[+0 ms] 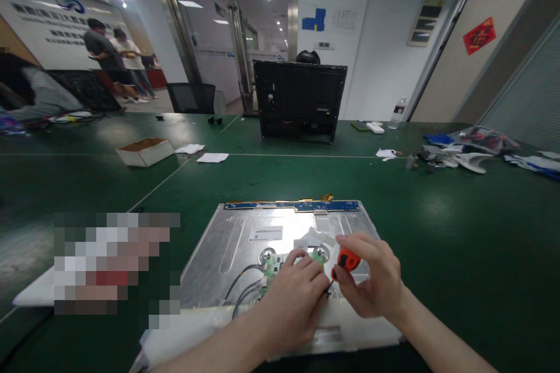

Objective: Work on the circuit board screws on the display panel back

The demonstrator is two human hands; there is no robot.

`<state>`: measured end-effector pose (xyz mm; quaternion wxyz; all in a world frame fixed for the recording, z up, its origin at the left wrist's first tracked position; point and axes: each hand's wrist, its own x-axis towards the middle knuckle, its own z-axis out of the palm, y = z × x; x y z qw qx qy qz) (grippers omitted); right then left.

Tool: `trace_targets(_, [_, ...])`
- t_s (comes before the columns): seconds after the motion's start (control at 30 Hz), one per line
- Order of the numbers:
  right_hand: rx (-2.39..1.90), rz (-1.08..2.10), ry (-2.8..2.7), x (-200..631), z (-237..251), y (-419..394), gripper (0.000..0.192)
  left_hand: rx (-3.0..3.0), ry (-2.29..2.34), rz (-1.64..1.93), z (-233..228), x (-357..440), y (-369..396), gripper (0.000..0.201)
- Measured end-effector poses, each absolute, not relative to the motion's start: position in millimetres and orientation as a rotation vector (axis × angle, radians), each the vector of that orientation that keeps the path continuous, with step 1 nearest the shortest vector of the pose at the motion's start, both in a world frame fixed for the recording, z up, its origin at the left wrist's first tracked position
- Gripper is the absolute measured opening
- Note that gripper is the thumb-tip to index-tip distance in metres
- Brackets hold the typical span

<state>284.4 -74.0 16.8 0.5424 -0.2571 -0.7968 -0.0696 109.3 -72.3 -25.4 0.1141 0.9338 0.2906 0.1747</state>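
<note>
A flat metal display panel (236, 233) lies on the table in front of me, with a narrow blue circuit strip (271, 206) along its far edge. On the panel sits a green circuit board (272, 265), partly hidden by my left hand (300, 291). That hand rests over the board with curled fingers; what its fingertips pinch near the screwdriver tip is hidden. My right hand (376, 274) grips the orange and black handle of a screwdriver (349, 259), whose thin shaft slants down toward the left fingers. Dark cables (241, 273) leave the board's left side.
Farther back stands a black monitor-like unit (300, 99). An open cardboard box (146, 152) and papers (213, 157) lie left of centre. A bottle (397, 113), white scraps and a plastic bag (485, 139) are at the right. Two people (107, 52) stand beyond the table. A pixelated patch covers the left.
</note>
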Motion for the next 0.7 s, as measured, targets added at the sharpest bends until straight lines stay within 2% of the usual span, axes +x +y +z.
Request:
trace_targets(0.23, [-0.621, -0.175, -1.901, 285.0, 14.8, -73.1, 0.033, 2.729, 0.851, 0.565, -26.8, 110.3, -72.7, 0.016])
trace_targets(0.4, [-0.624, -0.162, -1.886, 284.9, 16.6, -72.9, 0.038, 2.725, 0.847, 0.610, -25.8, 110.4, -73.8, 0.015])
trace_targets(0.6, [-0.642, -0.156, -1.879, 282.3, 16.3, -72.8, 0.054, 2.734, 0.857, 0.568, -23.8, 110.1, -74.0, 0.014])
trace_targets(0.7, [-0.639, -0.104, -1.884, 281.8, 13.0, -73.5, 0.051, 2.744, 0.857, 0.528, -24.4, 109.7, -73.2, 0.015])
